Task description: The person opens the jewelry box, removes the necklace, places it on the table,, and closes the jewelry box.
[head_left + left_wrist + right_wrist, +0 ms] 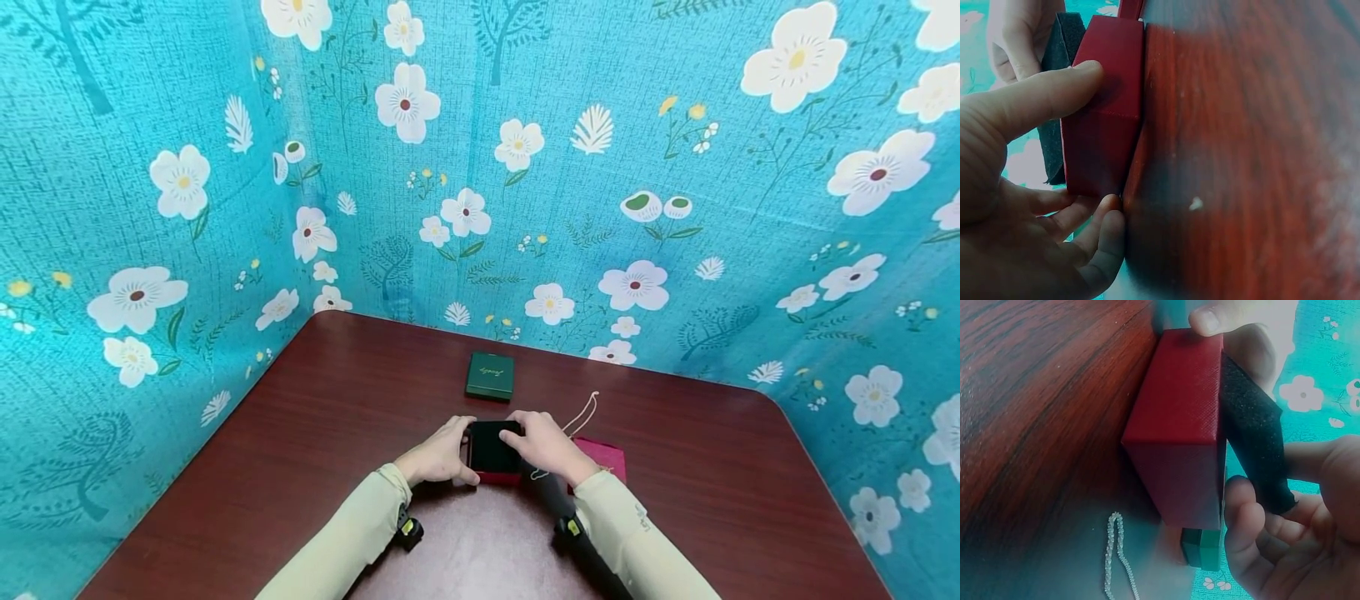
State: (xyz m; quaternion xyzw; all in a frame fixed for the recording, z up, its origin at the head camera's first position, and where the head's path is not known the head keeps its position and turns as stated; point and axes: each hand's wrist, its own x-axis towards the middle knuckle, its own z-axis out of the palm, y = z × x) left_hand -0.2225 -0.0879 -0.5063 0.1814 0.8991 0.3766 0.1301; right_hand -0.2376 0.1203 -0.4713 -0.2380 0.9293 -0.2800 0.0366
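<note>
A small red box [1175, 394] stands on the table, with a black foam pad [1254, 425] tilted up at its open top. My left hand [441, 454] grips the box from the left side, its thumb on the near wall and its fingers around the far and left sides. At the pad's right edge, my right hand [550, 448] pinches the foam between thumb and fingers. Part of the pad still sits against the box's rim. What lies beneath the pad is hidden.
Behind the box lies a green box [490, 377] with gold lettering. A flat red piece [606, 457] lies to the right, partly behind my right arm, with a thin chain [588, 410] by it. Another chain [1110, 556] lies close to the red box. A floral curtain [465, 250] borders the table.
</note>
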